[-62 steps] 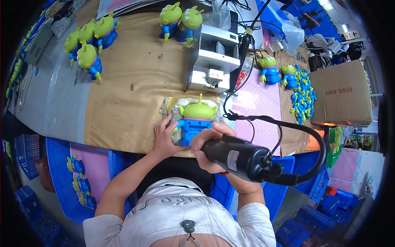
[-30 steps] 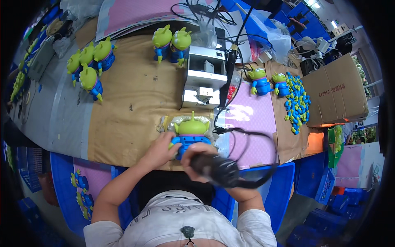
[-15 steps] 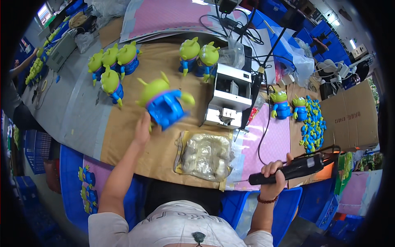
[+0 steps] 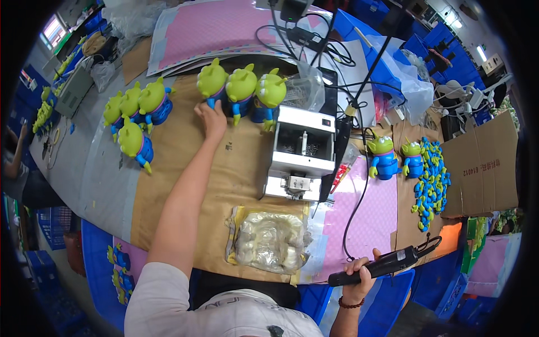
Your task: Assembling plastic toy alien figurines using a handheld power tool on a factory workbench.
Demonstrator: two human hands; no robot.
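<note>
My left hand (image 4: 212, 121) reaches to the back of the table and grips the lower body of a green-headed alien toy figure (image 4: 212, 80). That figure stands upright in a row beside two like it, a middle one (image 4: 241, 84) and a right one (image 4: 270, 92). Part of its body is hidden by my fingers. In my right hand (image 4: 358, 283) is a black electric screwdriver (image 4: 382, 267), tilted, with its cord at the right end. Before me lies a plastic-wrapped padded cradle (image 4: 269, 241) with a hollow in its middle. A white-and-black screw feeder (image 4: 303, 149) stands just right of the row.
Several more alien figures (image 4: 135, 143) stand at the left. Two figures (image 4: 384, 157) stand at the right, by a pile of small blue-green parts (image 4: 429, 185) and a cardboard box (image 4: 480, 165). Cables hang over the table. A blue bin (image 4: 101, 264) holds figures at lower left.
My left hand has carried the alien figure away from me, from above the table to the row at the back. The screwdriver in my right hand has shifted slightly left and nearer.
</note>
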